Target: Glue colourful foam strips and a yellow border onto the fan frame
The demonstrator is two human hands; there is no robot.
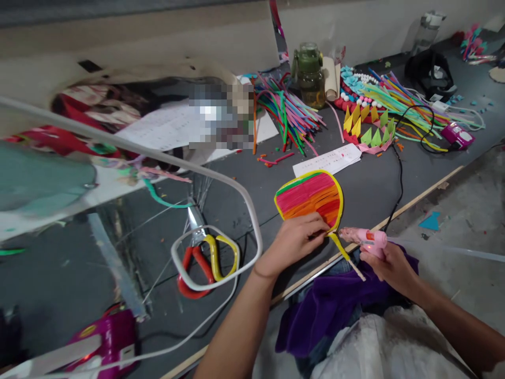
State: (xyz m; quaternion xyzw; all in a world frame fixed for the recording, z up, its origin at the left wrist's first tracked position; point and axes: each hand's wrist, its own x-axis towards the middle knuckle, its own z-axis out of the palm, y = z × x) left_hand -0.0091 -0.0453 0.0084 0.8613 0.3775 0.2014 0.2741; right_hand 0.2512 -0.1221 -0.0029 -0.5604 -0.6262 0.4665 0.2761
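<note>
My left hand (303,237) is closed on the lower edge of a round hand fan (307,192), pinching it close to where its handle begins. The fan has a yellow rim and stripes of green, pink, orange and red. Its thin handle (343,250) is wrapped in yellow, with a bare pale end jutting past the table edge. In my right hand (389,268) is a pink hot glue gun (369,239), its crusted nozzle pointing left at the joint of fan and handle. A clear glue stick (445,248) sticks out behind the gun.
Scissors (205,258) with red and yellow handles lie left of my forearm, below a white cable (246,197). Behind the fan are folded paper (327,160), a paper crown (371,131), bundled pipe cleaners (290,113) and a green bottle (310,76). A purple device (114,337) sits lower left.
</note>
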